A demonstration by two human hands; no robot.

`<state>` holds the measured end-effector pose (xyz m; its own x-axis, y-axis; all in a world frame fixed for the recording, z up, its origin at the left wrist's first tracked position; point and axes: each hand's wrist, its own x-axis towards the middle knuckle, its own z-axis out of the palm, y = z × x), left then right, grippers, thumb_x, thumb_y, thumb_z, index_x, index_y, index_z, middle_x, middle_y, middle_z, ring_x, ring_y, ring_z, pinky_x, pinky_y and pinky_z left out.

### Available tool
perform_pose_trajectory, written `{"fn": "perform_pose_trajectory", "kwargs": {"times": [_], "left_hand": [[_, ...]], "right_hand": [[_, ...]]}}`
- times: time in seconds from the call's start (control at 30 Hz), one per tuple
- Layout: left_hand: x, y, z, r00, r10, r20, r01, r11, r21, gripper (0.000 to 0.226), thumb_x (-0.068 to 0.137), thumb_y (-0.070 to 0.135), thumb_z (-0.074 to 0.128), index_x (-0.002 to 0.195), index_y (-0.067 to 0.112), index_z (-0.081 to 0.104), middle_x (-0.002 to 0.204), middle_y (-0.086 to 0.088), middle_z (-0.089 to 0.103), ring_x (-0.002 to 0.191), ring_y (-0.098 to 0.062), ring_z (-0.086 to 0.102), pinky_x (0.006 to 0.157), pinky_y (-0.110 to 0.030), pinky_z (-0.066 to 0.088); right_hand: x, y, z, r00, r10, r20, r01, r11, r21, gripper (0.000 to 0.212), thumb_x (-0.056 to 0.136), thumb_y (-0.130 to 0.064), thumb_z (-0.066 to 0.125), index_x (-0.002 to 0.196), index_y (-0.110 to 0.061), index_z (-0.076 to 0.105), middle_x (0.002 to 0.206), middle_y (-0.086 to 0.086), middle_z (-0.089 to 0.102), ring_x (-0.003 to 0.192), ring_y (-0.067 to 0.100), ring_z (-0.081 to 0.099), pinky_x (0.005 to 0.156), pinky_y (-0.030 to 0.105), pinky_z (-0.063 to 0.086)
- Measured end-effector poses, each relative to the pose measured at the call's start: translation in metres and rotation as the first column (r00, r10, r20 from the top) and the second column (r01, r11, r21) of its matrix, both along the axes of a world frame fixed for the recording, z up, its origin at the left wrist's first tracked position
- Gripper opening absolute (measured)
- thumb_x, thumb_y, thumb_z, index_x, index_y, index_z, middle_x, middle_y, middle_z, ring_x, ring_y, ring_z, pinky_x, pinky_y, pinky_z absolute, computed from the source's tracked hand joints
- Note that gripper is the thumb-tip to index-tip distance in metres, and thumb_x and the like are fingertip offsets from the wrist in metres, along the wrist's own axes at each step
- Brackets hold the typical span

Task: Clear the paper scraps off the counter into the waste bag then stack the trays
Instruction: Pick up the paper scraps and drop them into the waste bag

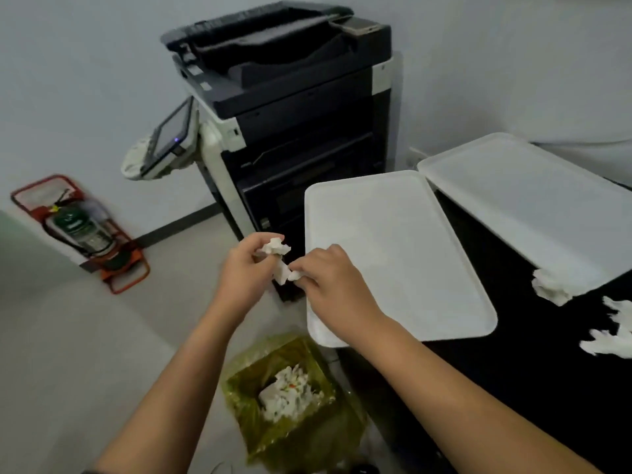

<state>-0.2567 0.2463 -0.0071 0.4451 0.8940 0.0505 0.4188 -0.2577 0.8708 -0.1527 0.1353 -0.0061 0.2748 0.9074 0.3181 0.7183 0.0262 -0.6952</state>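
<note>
Mid scrap-clearing step. Left hand [243,268] grips a crumpled scrap [275,247] in curled fingers; right hand [330,278] pinches a second bit [287,273] touching it. Both are held beyond the bag [284,398], not over it. Bag sits on the floor just left of the counter [513,371], wad already inside. Next, I'd judge: bring hands back over the bag, release. More scraps [550,285] remain on the counter, right of the near tray [393,254]; far tray [526,206] beside it, unstacked.

Black copier [290,107] standing on the floor beyond the hands, its tilted touch panel [171,131] up and left of them, red-framed fire extinguisher [85,230] against the wall far left of them
</note>
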Motion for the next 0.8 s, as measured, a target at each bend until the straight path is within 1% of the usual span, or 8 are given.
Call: {"fn": "perform_pose_trajectory", "kwargs": {"times": [0.1,0.2,0.33,0.4,0.53,0.63,0.7,0.8], "left_hand": [[-0.047,0.027,-0.024,0.997,0.063,-0.054,-0.066,0.997,-0.044,0.038,0.078,-0.002,0.058,0.088,0.034,0.066,0.087,0.003,0.067,0.083,-0.019,0.062,0.077,-0.040,0.052],[-0.081,0.047,-0.062,0.985,0.116,-0.127,-0.132,0.983,-0.126,0.038,0.078,-0.002,0.057,0.090,0.032,0.067,0.089,-0.002,0.069,0.083,-0.021,0.063,0.076,-0.038,0.051],[-0.107,0.066,-0.124,0.959,0.166,-0.229,-0.228,0.933,-0.280,0.027,0.084,0.002,0.054,0.102,0.018,0.068,0.093,-0.009,0.070,0.083,-0.023,0.063,0.069,-0.027,0.044],[-0.114,0.070,-0.156,0.951,0.160,-0.265,-0.246,0.912,-0.329,0.021,0.085,0.007,0.057,0.100,0.016,0.068,0.090,-0.011,0.070,0.086,-0.025,0.065,0.070,-0.027,0.046],[-0.122,0.075,-0.217,0.937,0.110,-0.333,-0.250,0.875,-0.414,0.015,0.085,0.017,0.062,0.099,0.016,0.068,0.091,-0.011,0.071,0.089,-0.025,0.066,0.079,-0.033,0.051],[-0.123,0.074,-0.253,0.929,0.071,-0.363,-0.232,0.876,-0.422,0.021,0.084,0.019,0.065,0.104,0.016,0.068,0.095,-0.009,0.071,0.090,-0.025,0.067,0.084,-0.040,0.054],[-0.120,0.075,-0.269,0.926,0.061,-0.373,-0.228,0.877,-0.422,0.031,0.084,0.018,0.066,0.115,0.013,0.064,0.108,-0.009,0.068,0.097,-0.023,0.064,0.088,-0.037,0.052],[-0.116,0.076,-0.288,0.912,0.055,-0.406,-0.248,0.862,-0.442,0.050,0.084,0.014,0.065,0.132,0.011,0.052,0.129,-0.009,0.056,0.100,-0.020,0.061,0.085,-0.029,0.051]], "right_hand": [[-0.047,0.029,-0.015,0.990,0.140,-0.030,-0.141,0.990,-0.029,0.023,0.091,-0.008,0.052,0.109,-0.012,0.066,0.104,0.005,0.063,0.094,0.018,0.044,0.078,0.027,0.038],[-0.078,0.053,-0.044,0.977,0.191,-0.091,-0.204,0.963,-0.177,0.022,0.090,-0.004,0.051,0.107,-0.007,0.065,0.106,0.008,0.061,0.099,0.020,0.048,0.081,0.025,0.037],[-0.089,0.077,-0.104,0.979,0.029,-0.204,-0.116,0.896,-0.428,0.017,0.088,-0.002,0.050,0.097,-0.006,0.064,0.103,0.009,0.059,0.091,0.021,0.056,0.080,0.030,0.047],[-0.087,0.084,-0.137,0.979,-0.069,-0.192,-0.046,0.841,-0.539,0.016,0.088,-0.002,0.050,0.095,-0.008,0.063,0.102,0.007,0.059,0.088,0.021,0.057,0.079,0.032,0.049],[-0.080,0.094,-0.195,0.959,-0.202,-0.198,0.020,0.746,-0.666,0.012,0.087,-0.005,0.055,0.092,-0.012,0.063,0.102,0.007,0.059,0.090,0.023,0.058,0.075,0.027,0.047],[-0.080,0.100,-0.229,0.937,-0.272,-0.221,0.050,0.727,-0.684,0.009,0.088,-0.007,0.055,0.093,-0.009,0.063,0.103,0.010,0.060,0.090,0.022,0.057,0.072,0.027,0.046],[-0.081,0.105,-0.248,0.929,-0.285,-0.236,0.047,0.724,-0.689,0.013,0.091,-0.008,0.053,0.099,-0.010,0.063,0.108,0.009,0.060,0.090,0.019,0.056,0.072,0.025,0.045],[-0.083,0.110,-0.270,0.917,-0.281,-0.283,-0.010,0.693,-0.721,0.030,0.094,-0.007,0.048,0.121,-0.015,0.057,0.125,0.006,0.056,0.108,0.021,0.055,0.088,0.030,0.049]]}}
